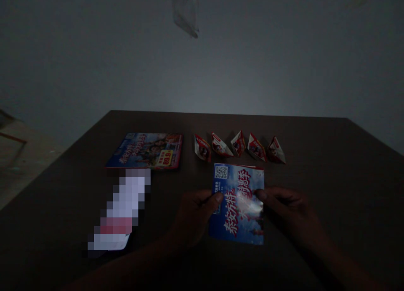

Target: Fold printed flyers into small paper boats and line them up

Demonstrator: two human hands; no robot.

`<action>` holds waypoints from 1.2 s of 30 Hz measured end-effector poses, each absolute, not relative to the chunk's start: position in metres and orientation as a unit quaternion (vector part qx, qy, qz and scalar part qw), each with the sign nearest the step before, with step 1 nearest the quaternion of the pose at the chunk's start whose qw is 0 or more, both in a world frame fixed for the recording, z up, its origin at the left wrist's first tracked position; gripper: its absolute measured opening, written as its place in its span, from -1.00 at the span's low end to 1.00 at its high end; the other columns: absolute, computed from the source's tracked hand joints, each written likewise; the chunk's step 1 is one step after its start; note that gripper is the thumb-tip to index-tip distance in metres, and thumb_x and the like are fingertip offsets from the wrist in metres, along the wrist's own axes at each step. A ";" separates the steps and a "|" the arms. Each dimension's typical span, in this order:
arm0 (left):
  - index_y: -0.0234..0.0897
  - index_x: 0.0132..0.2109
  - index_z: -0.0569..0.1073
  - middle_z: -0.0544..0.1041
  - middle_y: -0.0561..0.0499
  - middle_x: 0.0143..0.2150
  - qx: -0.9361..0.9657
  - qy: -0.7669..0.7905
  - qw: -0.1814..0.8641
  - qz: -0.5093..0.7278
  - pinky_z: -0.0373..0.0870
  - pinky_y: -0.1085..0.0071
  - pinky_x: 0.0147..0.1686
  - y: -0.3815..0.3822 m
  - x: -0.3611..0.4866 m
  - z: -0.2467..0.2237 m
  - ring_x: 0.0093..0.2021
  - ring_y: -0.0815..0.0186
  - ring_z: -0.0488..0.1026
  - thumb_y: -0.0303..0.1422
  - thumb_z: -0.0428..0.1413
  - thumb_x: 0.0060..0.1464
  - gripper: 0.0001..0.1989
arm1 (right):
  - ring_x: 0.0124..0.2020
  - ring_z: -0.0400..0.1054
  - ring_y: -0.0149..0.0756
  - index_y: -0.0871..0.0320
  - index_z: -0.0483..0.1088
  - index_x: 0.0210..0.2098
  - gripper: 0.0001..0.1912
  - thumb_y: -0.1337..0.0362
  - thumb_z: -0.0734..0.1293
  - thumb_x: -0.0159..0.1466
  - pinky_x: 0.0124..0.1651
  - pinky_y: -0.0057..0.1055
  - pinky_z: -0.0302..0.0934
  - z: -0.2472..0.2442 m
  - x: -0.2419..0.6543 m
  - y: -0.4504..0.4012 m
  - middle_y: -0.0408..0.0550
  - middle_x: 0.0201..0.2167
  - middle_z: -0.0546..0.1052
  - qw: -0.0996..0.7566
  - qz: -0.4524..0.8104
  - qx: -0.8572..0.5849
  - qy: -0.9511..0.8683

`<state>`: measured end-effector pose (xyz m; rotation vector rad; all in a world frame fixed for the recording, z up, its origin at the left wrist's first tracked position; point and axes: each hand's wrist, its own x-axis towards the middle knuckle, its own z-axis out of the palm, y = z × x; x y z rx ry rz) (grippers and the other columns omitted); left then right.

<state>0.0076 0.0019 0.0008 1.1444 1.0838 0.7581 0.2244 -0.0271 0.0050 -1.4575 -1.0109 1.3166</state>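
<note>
A blue printed leaflet (236, 223), with a QR code and large white-and-red lettering, is held up between both hands and looks folded down to a small sheet. My left hand (197, 211) pinches its left edge, thumb on top. Opposite, my right hand (285, 202) grips the right edge the same way. Just beyond the leaflet, several folded paper boats (256, 148) in red and white stand in a row. To their left lies a stack of similar flyers (145, 150) with a yellow price patch.
A lit phone (126, 211), its screen pixelated, lies left of my left hand. The dark table (309, 131) ends near a pale wall (252, 64). A clear plastic bag (185, 11) shows against the wall at the top. The room is dim.
</note>
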 end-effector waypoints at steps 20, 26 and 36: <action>-0.30 -0.62 0.22 0.09 0.17 -0.66 0.478 0.468 0.668 0.326 0.00 0.55 -0.63 0.000 0.009 0.006 -0.63 0.50 0.01 -0.09 0.12 -0.04 -0.57 | -0.45 0.46 -0.22 0.15 0.56 -0.43 -0.77 0.10 0.46 0.05 -0.41 -0.39 0.30 0.008 0.223 -0.027 -0.03 -0.45 0.61 0.493 0.500 -0.598 -0.386; -0.31 -0.61 0.22 0.11 0.16 -0.64 0.488 0.476 0.663 0.310 0.00 0.55 -0.61 -0.001 0.008 0.006 -0.60 0.49 0.03 -0.06 0.11 -0.05 -0.56 | -0.36 0.49 -0.11 0.15 0.57 -0.32 -0.72 0.09 0.45 0.07 -0.37 -0.33 0.33 0.009 0.222 -0.028 0.02 -0.39 0.62 0.495 0.496 -0.603 -0.381; -0.31 -0.60 0.24 0.11 0.15 -0.63 0.509 0.472 0.656 0.296 0.01 0.54 -0.59 -0.001 0.007 0.003 -0.59 0.47 0.04 -0.04 0.10 -0.03 -0.55 | -0.40 0.49 -0.12 0.11 0.55 -0.39 -0.77 0.09 0.44 0.07 -0.41 -0.34 0.32 0.006 0.221 -0.030 -0.04 -0.43 0.62 0.532 0.485 -0.600 -0.349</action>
